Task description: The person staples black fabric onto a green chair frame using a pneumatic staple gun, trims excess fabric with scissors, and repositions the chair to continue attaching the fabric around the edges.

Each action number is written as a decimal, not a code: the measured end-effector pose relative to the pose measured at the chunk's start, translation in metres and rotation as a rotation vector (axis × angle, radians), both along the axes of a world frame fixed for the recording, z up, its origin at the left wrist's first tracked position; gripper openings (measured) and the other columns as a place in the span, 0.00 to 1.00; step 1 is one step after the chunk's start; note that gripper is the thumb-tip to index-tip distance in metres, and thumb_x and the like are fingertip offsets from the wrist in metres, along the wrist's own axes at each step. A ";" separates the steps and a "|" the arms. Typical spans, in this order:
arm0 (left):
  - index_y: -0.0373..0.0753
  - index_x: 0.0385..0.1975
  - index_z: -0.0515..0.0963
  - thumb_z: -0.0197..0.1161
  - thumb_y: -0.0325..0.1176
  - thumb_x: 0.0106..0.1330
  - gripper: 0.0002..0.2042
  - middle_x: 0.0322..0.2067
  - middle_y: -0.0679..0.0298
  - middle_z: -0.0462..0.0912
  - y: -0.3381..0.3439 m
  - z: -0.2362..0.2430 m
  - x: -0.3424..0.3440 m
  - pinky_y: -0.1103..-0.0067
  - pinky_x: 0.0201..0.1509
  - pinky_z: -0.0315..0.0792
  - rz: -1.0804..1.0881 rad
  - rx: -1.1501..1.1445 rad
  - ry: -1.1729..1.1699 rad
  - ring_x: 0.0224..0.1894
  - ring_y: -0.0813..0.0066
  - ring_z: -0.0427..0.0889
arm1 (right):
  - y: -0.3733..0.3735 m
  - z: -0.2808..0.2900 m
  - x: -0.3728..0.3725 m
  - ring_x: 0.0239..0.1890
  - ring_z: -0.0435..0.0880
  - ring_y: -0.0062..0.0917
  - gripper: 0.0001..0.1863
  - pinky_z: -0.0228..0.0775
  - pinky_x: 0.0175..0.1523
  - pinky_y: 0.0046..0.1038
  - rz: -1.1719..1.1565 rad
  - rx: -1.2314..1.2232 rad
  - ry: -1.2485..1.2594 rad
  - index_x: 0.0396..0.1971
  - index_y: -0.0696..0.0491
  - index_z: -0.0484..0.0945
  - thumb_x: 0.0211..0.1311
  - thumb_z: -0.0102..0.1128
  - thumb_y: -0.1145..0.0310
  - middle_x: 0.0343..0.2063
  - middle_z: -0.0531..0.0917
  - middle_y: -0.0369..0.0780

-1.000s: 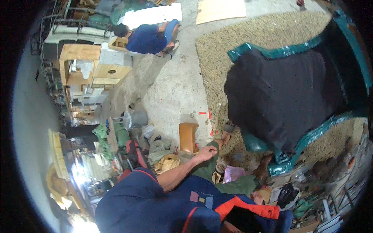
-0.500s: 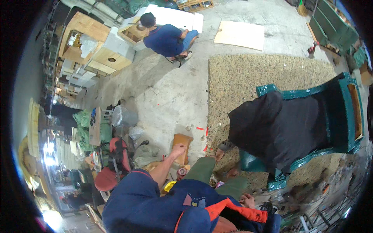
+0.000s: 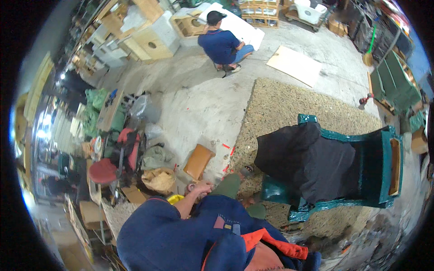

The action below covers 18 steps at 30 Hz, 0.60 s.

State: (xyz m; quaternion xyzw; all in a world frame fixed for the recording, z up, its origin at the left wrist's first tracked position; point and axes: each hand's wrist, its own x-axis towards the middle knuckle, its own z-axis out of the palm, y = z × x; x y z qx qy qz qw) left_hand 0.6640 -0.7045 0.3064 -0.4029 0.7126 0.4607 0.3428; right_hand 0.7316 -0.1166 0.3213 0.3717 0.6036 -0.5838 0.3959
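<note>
Reaching down past my knee, my left hand (image 3: 202, 186) hangs low over the concrete floor (image 3: 199, 108), fingers curled in; I cannot tell whether they have closed on anything, since whatever sits under them is too small to make out. My right hand is out of sight, hidden below my blue shirt, so its state is unknown to me too.

Just beyond the left hand lies a tan leather cushion (image 3: 198, 161), flat on the floor and close enough to grab without standing, which seems to be why it rests there. Beside it, toward my left, a lumpy tan sack (image 3: 158, 179) and a grey-green bag (image 3: 156, 156) sit bunched near a red stool (image 3: 103, 170), kept off the working area.

To my right a green armchair frame (image 3: 389, 167) lies tipped on a speckled mat (image 3: 289, 113), probably to spare its finish from the concrete, with a black cloth (image 3: 312, 162) draped over its seat.

Well apart, across the floor, another person in a blue shirt (image 3: 220, 44) crouches over a white panel (image 3: 244, 27), with a flat board (image 3: 296, 65) lying near them.
</note>
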 end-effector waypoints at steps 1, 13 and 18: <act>0.36 0.42 0.83 0.63 0.35 0.72 0.09 0.27 0.62 0.83 0.000 0.002 0.013 0.77 0.15 0.63 0.041 -0.011 -0.013 0.19 0.76 0.76 | 0.014 0.006 -0.002 0.31 0.87 0.32 0.21 0.82 0.33 0.37 0.016 0.021 0.013 0.60 0.58 0.75 0.67 0.60 0.75 0.40 0.88 0.42; 0.34 0.25 0.82 0.61 0.44 0.62 0.16 0.26 0.51 0.85 -0.005 -0.082 0.136 0.56 0.30 0.75 -0.083 -0.275 0.244 0.28 0.50 0.85 | 0.109 0.068 -0.088 0.32 0.86 0.30 0.20 0.81 0.34 0.35 0.236 0.245 0.054 0.57 0.57 0.77 0.66 0.62 0.73 0.38 0.88 0.41; 0.34 0.37 0.86 0.61 0.46 0.63 0.19 0.32 0.48 0.88 0.007 -0.084 0.174 0.59 0.39 0.79 0.110 -0.328 0.218 0.33 0.48 0.87 | 0.087 0.074 -0.134 0.32 0.86 0.29 0.20 0.81 0.35 0.35 0.340 0.272 0.060 0.56 0.57 0.78 0.65 0.63 0.72 0.37 0.88 0.41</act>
